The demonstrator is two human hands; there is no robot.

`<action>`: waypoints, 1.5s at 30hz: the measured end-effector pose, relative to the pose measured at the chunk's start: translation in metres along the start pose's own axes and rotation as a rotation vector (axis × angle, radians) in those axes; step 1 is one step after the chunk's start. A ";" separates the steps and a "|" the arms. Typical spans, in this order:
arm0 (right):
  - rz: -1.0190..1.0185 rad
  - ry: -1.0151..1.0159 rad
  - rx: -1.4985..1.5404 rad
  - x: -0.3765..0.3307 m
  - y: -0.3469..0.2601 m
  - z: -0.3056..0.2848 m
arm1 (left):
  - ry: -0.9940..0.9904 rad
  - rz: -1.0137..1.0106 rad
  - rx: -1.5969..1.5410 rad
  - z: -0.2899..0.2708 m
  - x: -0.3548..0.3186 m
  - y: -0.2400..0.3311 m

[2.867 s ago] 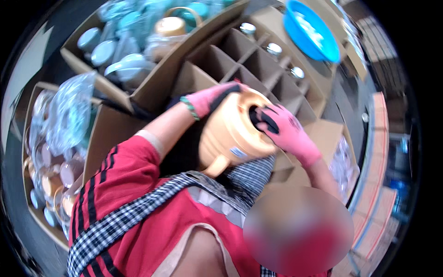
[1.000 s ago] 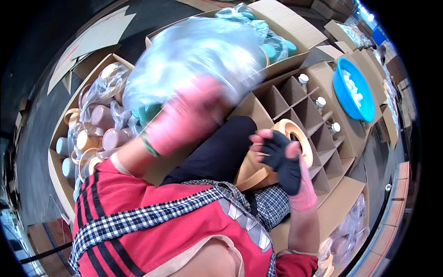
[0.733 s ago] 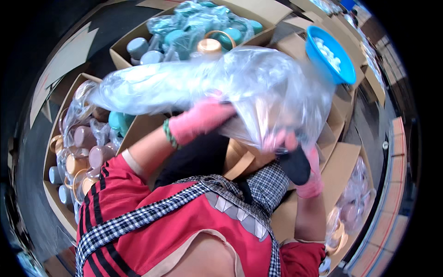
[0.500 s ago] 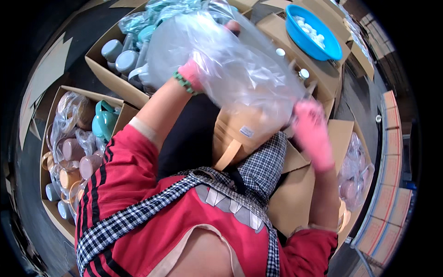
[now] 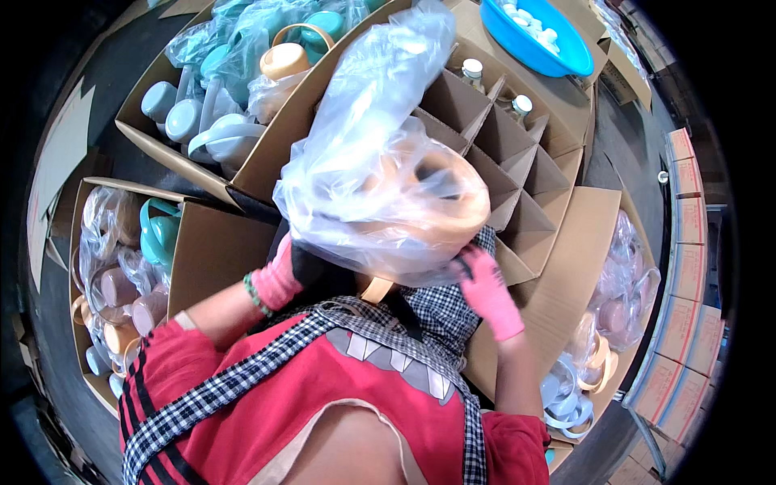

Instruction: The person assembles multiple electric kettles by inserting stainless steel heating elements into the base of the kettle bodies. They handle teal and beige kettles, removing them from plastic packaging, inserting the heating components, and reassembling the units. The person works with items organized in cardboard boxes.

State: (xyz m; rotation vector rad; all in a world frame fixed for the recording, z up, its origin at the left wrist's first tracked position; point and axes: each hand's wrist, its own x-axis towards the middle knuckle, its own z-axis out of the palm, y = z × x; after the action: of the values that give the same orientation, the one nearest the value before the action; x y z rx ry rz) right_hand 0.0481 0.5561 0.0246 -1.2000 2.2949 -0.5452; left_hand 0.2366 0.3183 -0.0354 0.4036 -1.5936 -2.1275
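Observation:
A large clear plastic bag [image 5: 356, 162] is drawn down over a peach plastic watering can [image 5: 465, 190] in my lap. The can's round top shows through the film, and its strap handle [image 5: 377, 289] sticks out below the bag's edge. My left hand [image 5: 289, 268], in a pink glove with a dark palm, grips the bag's lower left edge; its fingers are partly hidden under the film. On the other side my right hand [image 5: 488, 293], gloved alike, pinches the bag's edge at the lower right.
Ahead stands a carton with cardboard dividers [image 5: 505, 149] and a few capped bottles [image 5: 472, 71]. A blue basin [image 5: 537, 40] holds small white pieces. Open cartons of bagged cans [image 5: 230, 133] stand far left, near left [image 5: 121, 283] and right [image 5: 618, 283]. Stacked boxes [image 5: 679, 283] line the right.
The bag has come down over the can, covering most of it. Both hands have moved down toward my lap, and the divided carton now shows more fully.

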 end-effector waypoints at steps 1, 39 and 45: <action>-0.148 -0.006 -0.327 -0.003 0.000 0.008 | -0.026 -0.024 0.164 0.005 0.001 0.016; -0.329 0.468 -0.761 -0.022 -0.157 -0.127 | -0.243 0.150 0.494 0.053 0.067 0.094; -0.705 0.103 -1.139 0.072 -0.158 -0.057 | -0.346 0.216 0.724 0.055 0.036 0.088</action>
State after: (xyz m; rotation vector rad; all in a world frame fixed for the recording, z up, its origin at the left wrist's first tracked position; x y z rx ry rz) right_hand 0.0802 0.4179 0.1408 -2.5625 2.1921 0.6467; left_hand 0.1942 0.3250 0.0657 0.0656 -2.4661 -1.4564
